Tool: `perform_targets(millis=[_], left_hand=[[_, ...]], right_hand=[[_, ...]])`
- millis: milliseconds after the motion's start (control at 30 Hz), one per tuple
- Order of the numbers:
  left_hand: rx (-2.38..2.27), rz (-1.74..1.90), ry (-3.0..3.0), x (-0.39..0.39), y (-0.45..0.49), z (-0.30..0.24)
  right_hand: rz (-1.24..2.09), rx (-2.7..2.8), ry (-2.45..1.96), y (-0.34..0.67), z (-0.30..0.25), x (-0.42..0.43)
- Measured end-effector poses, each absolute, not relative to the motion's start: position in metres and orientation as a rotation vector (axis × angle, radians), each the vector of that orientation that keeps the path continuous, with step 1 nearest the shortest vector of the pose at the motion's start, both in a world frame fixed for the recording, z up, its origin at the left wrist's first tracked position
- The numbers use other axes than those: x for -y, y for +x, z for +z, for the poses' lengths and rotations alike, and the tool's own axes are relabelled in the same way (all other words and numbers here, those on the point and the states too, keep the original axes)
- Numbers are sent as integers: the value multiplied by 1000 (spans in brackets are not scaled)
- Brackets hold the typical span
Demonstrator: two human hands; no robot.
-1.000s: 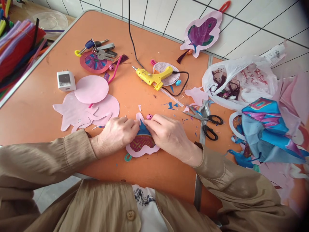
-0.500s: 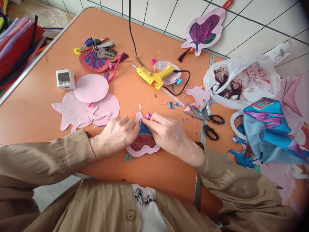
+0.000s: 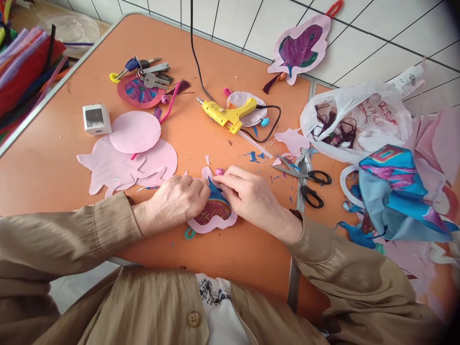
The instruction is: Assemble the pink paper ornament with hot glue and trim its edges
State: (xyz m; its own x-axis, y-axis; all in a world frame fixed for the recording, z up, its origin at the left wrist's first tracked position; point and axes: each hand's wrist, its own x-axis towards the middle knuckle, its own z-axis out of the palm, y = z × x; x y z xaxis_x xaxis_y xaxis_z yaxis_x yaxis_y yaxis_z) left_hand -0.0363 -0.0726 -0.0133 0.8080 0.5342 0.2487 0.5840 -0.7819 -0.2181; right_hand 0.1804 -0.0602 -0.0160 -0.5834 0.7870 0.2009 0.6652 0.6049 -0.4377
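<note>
Flat on the table in front of me lies a pink-edged cutout ornament with a blue and maroon patterned face. A teal loop sticks out at its near end. My left hand is curled closed, knuckles up, with its fingers on the ornament's left edge. From the other side, my right hand pinches the ornament near its far, narrow end, thumb and fingers drawn together. My fingers partly cover the middle of the ornament. Just beyond the right fingertips sits a small pink bell.
Pink cutouts, a white charger and keys lie to the left. A yellow glue gun with a black cord is beyond my hands. Scissors, a plastic bag and blue fabric occupy the right.
Both hands stay on the ornament. The right fingers have shifted slightly at its upper edge, and the whole view has moved a little.
</note>
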Motion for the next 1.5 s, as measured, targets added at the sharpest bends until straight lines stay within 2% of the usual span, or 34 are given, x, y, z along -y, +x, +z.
perform_targets(millis=[133, 500, 733, 867, 1067, 1333, 1500], left_hand=[[868, -328, -2651, 73, -36, -14], [906, -99, -2809, 71, -39, -11], [1074, -412, -2879, 65, -45, -18], [1261, -599, -2804, 56, -49, -20], [1592, -525, -2783, 47, -52, -12], [1805, -415, -2907, 48, -48, 2], [1944, -493, -2988, 47, -47, 4]], right_hand=[[367, 2479, -1175, 178, -16, 63], [360, 2524, -1162, 179, -16, 62], [355, 2415, -1167, 179, -14, 61], [200, 2439, -1188, 181, -14, 60], [67, 2481, -1175, 185, -15, 60], [188, 2389, -1127, 185, -22, 58], [397, 2291, -1149, 182, -23, 62]])
